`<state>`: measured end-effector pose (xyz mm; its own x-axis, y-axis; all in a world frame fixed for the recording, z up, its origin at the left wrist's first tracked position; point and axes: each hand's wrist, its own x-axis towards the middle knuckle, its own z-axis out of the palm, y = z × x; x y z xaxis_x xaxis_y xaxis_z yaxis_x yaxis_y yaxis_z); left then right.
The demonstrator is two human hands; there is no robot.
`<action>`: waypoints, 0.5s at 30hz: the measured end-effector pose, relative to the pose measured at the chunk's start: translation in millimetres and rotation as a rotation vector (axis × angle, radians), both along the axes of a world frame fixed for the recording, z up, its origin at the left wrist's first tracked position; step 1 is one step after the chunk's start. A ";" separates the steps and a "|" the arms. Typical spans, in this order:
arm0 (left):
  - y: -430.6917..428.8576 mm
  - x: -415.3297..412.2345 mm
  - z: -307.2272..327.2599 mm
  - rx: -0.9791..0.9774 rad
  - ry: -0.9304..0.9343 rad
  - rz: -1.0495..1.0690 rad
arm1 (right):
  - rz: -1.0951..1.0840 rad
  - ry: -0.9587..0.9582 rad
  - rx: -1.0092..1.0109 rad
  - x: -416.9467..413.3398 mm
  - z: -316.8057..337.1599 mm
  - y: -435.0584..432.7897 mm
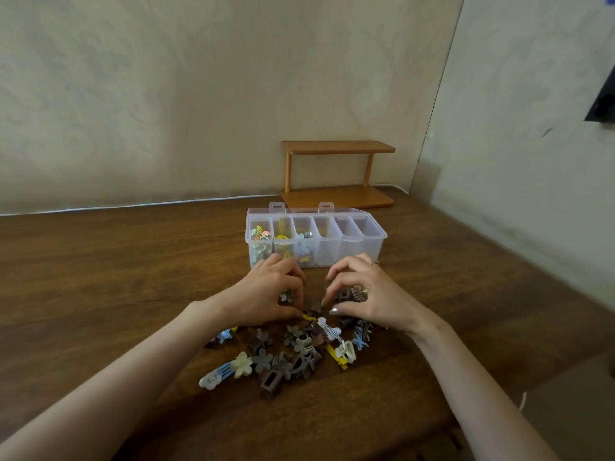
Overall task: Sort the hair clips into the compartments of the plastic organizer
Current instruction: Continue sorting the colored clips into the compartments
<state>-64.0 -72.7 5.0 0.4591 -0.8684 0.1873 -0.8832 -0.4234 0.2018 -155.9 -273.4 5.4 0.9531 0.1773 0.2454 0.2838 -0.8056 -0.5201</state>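
A clear plastic organizer (352, 249) with a row of compartments stands open on the wooden table. Its three left compartments hold small colourful clips, and the right ones look bare. A pile of loose hair clips (293, 352) lies in front of it: brown and grey flower clips, a cream flower clip (242, 364), yellow clips and a white clip. My left hand (263, 291) is curled over the pile's far edge around a small grey flower clip (285, 296), its thumb touching a yellow clip (308, 317). My right hand (369, 302) is closed around brown claw clips (354, 292).
A small two-tier wooden shelf (336, 197) stands behind the organizer against the wall. A white cable (133, 205) runs along the table's back edge. The table's right edge (532, 261) slants toward me beside a wall.
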 end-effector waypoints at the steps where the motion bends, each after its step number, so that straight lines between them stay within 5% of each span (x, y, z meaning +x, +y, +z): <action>1: 0.7 0.7 0.8 -0.004 -0.001 0.003 | 0.013 0.012 0.007 -1.3 0.6 0.1; 15: 4.8 4.9 5.3 0.094 0.075 -0.001 | 0.101 0.278 -0.089 -5.7 5.2 4.4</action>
